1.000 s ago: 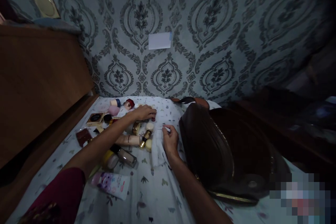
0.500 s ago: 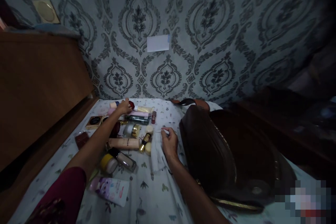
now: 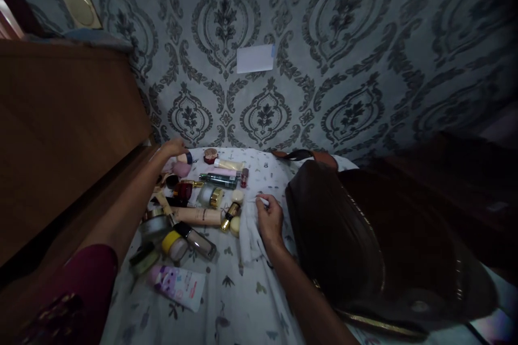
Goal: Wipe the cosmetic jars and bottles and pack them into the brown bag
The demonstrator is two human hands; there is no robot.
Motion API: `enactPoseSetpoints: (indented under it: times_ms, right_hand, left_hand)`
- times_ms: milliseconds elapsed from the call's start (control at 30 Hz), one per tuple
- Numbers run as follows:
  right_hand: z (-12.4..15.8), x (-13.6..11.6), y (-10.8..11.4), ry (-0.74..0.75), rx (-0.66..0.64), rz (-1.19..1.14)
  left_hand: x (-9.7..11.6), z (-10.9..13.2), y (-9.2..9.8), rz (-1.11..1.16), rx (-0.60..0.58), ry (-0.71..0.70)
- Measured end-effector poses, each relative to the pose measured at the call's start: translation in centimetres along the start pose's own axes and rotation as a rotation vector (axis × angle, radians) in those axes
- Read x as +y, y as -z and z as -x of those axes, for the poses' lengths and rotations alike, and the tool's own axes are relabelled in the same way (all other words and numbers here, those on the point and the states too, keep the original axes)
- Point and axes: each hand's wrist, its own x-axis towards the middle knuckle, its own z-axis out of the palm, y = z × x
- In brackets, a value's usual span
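My left hand [image 3: 174,146] is at the far left of the bedding, its fingers reaching down beside a beige jar with a dark lid [image 3: 185,158]; nothing shows in its grasp, though the fingertips are partly hidden. A red jar [image 3: 210,156] stands to its right. Closed around a white cloth [image 3: 250,234], my right hand [image 3: 270,218] rests beside the cosmetics, with a white tip poking out by the thumb. Between the hands lie a dark green tube [image 3: 220,180], a beige tube [image 3: 200,216], a gold-lidded jar [image 3: 211,196] and a small black-and-gold bottle [image 3: 230,216].
A large dark brown bag [image 3: 335,237] stands on the right of the patterned sheet [image 3: 226,291]. Nearer lies a purple-and-white tube [image 3: 180,287]. A wooden cabinet [image 3: 73,118] borders the left, and a papered wall [image 3: 263,21] rises behind.
My left hand has let go of the red jar and moved left, to the beige jar. My right hand keeps its hold on the cloth. The view has shifted slightly.
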Motion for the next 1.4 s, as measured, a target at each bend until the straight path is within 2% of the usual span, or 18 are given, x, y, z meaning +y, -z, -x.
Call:
enactPoseSetpoints:
  times_ms: [100,167,367,467,600,833,933,1067,1200,1267,1400]
  right_hand:
    - [0.1,0.0,0.0,0.006,-0.008,-0.002]
    - [0.1,-0.1,0.1,0.005,-0.016,0.001]
    - [0.0,-0.2,0.0,0.0,-0.032,-0.002]
    - [0.0,-0.1,0.0,0.007,-0.041,-0.013]
    - [0.0,0.1,0.0,-0.002,-0.045,-0.011]
    - [-0.1,0.4,-0.1,0.005,-0.052,-0.015]
    - [-0.2,0.5,-0.2,0.009,-0.053,-0.011]
    - [-0.3,0.5,-0.1,0.003,-0.065,-0.002]
    - [-0.3,0.5,0.0,-0.001,-0.072,0.007]
    - [-0.3,0.5,-0.1,-0.003,-0.07,0.008]
    - [-0.2,0.3,-0.1,0.005,-0.068,-0.004]
  left_hand:
    - [-2.4,1.4,0.1,-0.052,-0.112,0.049]
    - [-2.8,2.2,-0.4,-0.059,-0.129,0.049]
    - [-0.8,3.2,-1.9,-0.089,-0.015,0.021]
    - [-0.2,3.6,-2.4,-0.083,-0.023,0.033]
    - [-0.7,4.2,-2.9,0.018,-0.051,0.04]
    - [-2.0,4.6,-2.8,0.337,-0.102,-0.022]
    - [-2.7,4.4,-2.5,0.349,-0.112,-0.027]
    - [-4.5,4.5,-1.1,0.247,-0.095,-0.033]
    - [-4.8,6.4,-0.3,0.196,-0.184,-0.16]
    - [-3.7,8.0,-0.5,0.208,-0.231,-0.27]
    - [-0.1,10.9,-2.2,0.21,-0.293,-0.491]
